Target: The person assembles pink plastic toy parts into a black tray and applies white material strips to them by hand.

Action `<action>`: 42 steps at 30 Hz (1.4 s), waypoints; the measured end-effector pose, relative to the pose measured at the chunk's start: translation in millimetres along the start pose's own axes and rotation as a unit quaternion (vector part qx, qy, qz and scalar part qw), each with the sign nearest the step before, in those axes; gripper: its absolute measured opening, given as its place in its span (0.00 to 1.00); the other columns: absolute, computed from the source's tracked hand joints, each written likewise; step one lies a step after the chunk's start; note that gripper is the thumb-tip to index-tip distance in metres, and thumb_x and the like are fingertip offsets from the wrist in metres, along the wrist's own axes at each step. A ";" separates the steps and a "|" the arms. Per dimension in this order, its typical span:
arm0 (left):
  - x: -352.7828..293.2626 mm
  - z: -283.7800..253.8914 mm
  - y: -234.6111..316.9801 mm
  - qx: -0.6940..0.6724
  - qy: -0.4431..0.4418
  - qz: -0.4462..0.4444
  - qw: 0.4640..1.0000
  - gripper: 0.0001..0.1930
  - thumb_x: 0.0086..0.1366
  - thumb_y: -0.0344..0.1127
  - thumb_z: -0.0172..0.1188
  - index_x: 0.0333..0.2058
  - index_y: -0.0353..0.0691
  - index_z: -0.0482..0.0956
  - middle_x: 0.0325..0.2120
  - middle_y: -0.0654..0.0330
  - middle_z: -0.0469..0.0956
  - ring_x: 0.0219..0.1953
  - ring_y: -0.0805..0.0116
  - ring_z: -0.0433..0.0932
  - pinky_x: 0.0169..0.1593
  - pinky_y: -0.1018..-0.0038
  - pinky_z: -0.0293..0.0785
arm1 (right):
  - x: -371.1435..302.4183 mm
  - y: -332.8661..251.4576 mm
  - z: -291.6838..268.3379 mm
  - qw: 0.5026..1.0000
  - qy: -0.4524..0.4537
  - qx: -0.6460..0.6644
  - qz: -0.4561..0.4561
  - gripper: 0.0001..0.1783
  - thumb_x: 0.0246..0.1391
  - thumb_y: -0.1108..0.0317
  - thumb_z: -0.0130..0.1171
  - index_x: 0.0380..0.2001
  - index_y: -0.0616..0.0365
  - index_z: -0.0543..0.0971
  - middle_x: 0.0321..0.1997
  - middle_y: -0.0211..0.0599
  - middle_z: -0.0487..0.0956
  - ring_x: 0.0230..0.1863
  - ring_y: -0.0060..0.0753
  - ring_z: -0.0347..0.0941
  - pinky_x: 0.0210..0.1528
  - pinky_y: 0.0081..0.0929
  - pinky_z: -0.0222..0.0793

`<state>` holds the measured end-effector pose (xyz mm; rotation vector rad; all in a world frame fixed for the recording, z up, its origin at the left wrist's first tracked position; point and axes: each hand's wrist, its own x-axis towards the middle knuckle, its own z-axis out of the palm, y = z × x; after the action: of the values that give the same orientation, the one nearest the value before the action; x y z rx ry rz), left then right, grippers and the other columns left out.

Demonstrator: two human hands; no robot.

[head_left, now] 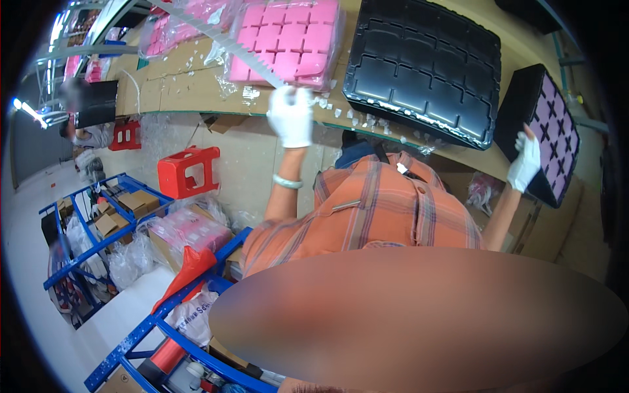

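The gloved left hand (pixel 290 116), upper centre, appears closed on a thin, pale notched strip (pixel 229 46). At frame right, the gloved right hand (pixel 526 162) grips a black box (pixel 515 108), seemingly to steady its tilt; its lilac foam (pixel 555 139) has cross-shaped slots. Upper right, a glossy moulded tray (pixel 422 65) rests on the bench (pixel 177 90).

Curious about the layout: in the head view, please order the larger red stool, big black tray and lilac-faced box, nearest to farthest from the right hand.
1. Lilac-faced box: right, touching the right hand.
2. Big black tray: left of it.
3. Larger red stool: far left.
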<state>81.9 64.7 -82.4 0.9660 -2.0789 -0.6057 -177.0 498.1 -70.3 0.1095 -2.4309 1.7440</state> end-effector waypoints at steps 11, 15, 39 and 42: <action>73.7 -2.5 -29.2 -0.451 -0.201 -0.314 0.811 0.09 0.61 0.28 0.63 0.40 0.32 0.79 0.26 0.59 0.80 0.19 0.77 0.74 0.20 0.83 0.64 | -100.0 -140.6 289.4 0.869 -0.477 0.036 -0.129 0.18 0.58 0.58 0.56 0.46 0.59 0.78 0.41 0.40 0.79 0.43 0.34 0.77 0.48 0.29 0.71; 74.7 -7.8 4.8 -0.465 -0.202 -0.290 0.811 0.09 0.61 0.29 0.63 0.39 0.32 0.79 0.25 0.58 0.80 0.21 0.76 0.76 0.20 0.82 0.67 | -108.3 -158.6 312.3 0.869 -0.482 0.031 -0.105 0.14 0.61 0.63 0.55 0.45 0.59 0.76 0.42 0.37 0.79 0.42 0.28 0.75 0.47 0.26 0.70; 47.1 22.5 -8.2 -0.448 -0.421 -0.366 0.698 0.09 0.61 0.32 0.61 0.38 0.33 0.77 0.21 0.58 0.77 0.14 0.72 0.73 0.15 0.80 0.65 | -134.5 -133.2 287.3 0.915 -0.384 0.065 -0.100 0.04 0.57 0.70 0.61 0.33 0.57 0.77 0.32 0.26 0.73 0.35 0.18 0.69 0.38 0.18 0.65; 41.9 23.6 -10.2 -0.408 -0.412 -0.338 0.741 0.08 0.61 0.31 0.60 0.37 0.33 0.77 0.21 0.58 0.77 0.14 0.73 0.73 0.15 0.80 0.64 | -142.4 -151.2 278.6 0.912 -0.399 0.094 -0.013 0.05 0.58 0.68 0.60 0.33 0.56 0.76 0.31 0.25 0.73 0.31 0.16 0.68 0.34 0.15 0.65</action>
<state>49.5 27.8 -85.3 0.9428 -1.6542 -2.4542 -36.1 182.0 -39.4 1.0666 -2.6890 2.2265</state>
